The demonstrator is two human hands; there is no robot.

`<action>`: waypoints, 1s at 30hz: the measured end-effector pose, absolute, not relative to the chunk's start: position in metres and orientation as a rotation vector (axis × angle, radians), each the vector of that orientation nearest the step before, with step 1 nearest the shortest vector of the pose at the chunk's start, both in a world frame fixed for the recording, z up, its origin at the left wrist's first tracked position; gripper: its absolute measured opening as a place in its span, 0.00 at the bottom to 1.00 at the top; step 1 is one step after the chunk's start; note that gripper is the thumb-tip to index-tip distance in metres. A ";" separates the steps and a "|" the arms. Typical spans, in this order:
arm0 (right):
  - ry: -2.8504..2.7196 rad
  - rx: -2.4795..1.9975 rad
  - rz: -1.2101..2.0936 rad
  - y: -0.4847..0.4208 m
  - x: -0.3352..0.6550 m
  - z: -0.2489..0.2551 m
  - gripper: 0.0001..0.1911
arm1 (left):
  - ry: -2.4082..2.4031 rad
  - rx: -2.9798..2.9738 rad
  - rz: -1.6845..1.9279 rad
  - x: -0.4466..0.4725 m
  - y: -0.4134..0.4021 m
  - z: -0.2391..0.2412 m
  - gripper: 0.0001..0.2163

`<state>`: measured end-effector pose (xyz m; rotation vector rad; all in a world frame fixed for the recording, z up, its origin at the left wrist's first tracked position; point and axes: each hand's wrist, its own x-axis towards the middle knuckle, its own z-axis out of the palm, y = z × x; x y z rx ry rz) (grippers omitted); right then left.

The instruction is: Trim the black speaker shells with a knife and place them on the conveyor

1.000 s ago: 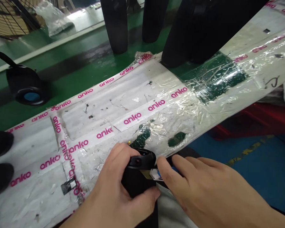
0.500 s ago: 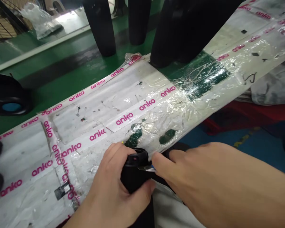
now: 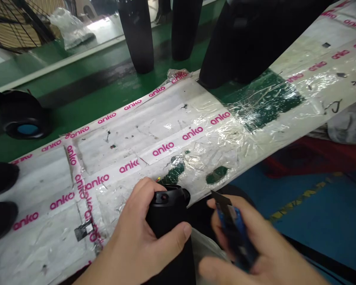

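My left hand (image 3: 139, 237) is wrapped round a black cylindrical plastic part (image 3: 169, 221), holding it upright at the near edge of the bench. Its open top end with a small hole faces up. My right hand (image 3: 255, 253) is closed on a blue-handled utility knife (image 3: 234, 229), whose dark blade tip points up and left, a short way right of the black part. The knife is slightly blurred.
The bench (image 3: 130, 130) is covered in white sheet, clear film and pink "anko" tape. Tall black parts (image 3: 136, 31) stand on the green belt behind. A black round part with a blue centre (image 3: 23, 118) lies far left. Blue floor lies to the right.
My right hand has drawn back from the top of the black part, to the right and toward me, and the blue knife now shows in it. The left hand keeps its grip.
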<state>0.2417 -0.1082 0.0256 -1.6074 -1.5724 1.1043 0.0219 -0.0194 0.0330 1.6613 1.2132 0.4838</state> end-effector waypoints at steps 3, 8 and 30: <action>-0.892 -1.370 1.612 -0.110 0.206 0.010 0.33 | 1.227 1.663 0.540 0.029 -0.023 0.036 0.10; -0.740 -1.416 1.581 -0.120 0.208 -0.014 0.37 | 0.959 1.595 0.479 0.011 -0.017 0.035 0.33; -2.004 -1.519 0.652 -0.097 0.228 0.004 0.19 | 1.322 1.767 0.618 0.014 -0.041 0.047 0.16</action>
